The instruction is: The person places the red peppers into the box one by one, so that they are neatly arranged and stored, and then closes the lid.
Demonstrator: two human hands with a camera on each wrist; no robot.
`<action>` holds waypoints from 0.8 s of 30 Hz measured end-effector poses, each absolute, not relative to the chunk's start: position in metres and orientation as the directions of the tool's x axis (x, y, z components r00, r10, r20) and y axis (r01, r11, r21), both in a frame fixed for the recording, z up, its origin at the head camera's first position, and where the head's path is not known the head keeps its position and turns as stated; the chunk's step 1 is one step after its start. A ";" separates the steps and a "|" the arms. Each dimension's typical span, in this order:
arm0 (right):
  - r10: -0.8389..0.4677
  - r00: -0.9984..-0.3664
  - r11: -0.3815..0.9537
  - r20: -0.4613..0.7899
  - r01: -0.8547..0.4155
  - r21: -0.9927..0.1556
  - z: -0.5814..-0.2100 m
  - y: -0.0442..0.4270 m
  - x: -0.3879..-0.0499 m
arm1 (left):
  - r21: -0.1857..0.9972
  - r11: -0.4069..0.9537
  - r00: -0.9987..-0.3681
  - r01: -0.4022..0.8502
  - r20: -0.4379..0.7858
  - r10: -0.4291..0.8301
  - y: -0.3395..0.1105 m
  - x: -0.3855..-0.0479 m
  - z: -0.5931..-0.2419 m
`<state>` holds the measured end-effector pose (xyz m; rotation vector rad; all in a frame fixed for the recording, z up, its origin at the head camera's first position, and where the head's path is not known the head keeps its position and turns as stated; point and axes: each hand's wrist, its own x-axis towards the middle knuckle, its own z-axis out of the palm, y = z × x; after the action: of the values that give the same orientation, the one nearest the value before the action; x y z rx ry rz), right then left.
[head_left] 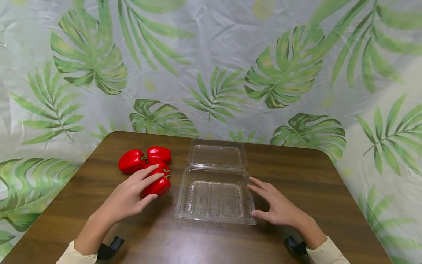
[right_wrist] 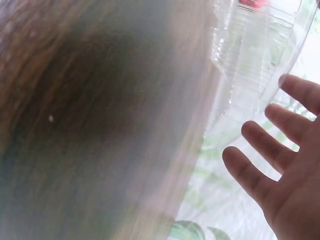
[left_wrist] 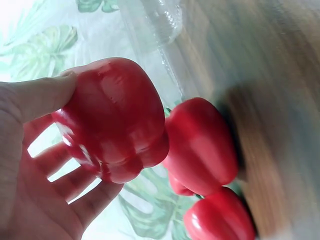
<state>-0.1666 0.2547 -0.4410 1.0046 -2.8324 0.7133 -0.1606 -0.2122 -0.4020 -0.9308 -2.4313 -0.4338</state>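
In the left wrist view my left hand [head_left: 132, 194] holds a glossy red bell pepper [left_wrist: 112, 120] between the thumb and the spread fingers. Seen from the head, this pepper's green stem points right, toward the clear plastic clamshell box [head_left: 215, 220]. More red bell peppers lie close behind it, among them a left one [head_left: 130, 161] and a back one [head_left: 159, 154]. My right hand [head_left: 278, 205] is at the right rim of the box, fingers spread and thumb near the front corner. Whether its fingertips touch the rim I cannot tell.
The box lies unfolded, its lid [head_left: 217, 156] flat toward the back of the brown wooden table [head_left: 296, 176]. Behind the table hangs a leaf-patterned cloth [head_left: 217, 47]. Black straps [head_left: 110, 248] sit at both wrists.
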 end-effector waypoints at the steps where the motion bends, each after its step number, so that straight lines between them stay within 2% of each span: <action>1: -0.583 -0.787 0.681 0.200 -0.608 -0.407 -0.441 0.255 -0.167 | 0.108 0.711 -0.637 0.695 0.552 0.539 -0.210 -0.162 -0.401; 8: -0.581 -0.790 0.678 0.194 -0.602 -0.422 -0.442 0.256 -0.165 | 0.085 0.688 -0.612 0.721 0.543 0.575 -0.202 -0.167 -0.389; 17: -0.575 -0.792 0.672 0.205 -0.600 -0.434 -0.443 0.255 -0.164 | 0.114 0.638 -0.593 0.762 0.519 0.616 -0.189 -0.173 -0.383; 24: -0.575 -0.791 0.674 0.210 -0.604 -0.425 -0.445 0.256 -0.165 | 0.112 0.642 -0.613 0.758 0.458 0.644 -0.179 -0.180 -0.378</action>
<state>-0.1652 0.2560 -0.4450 0.9943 -2.8209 0.7489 -0.1803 -0.1787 -0.3777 -1.1108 -2.4861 -0.4187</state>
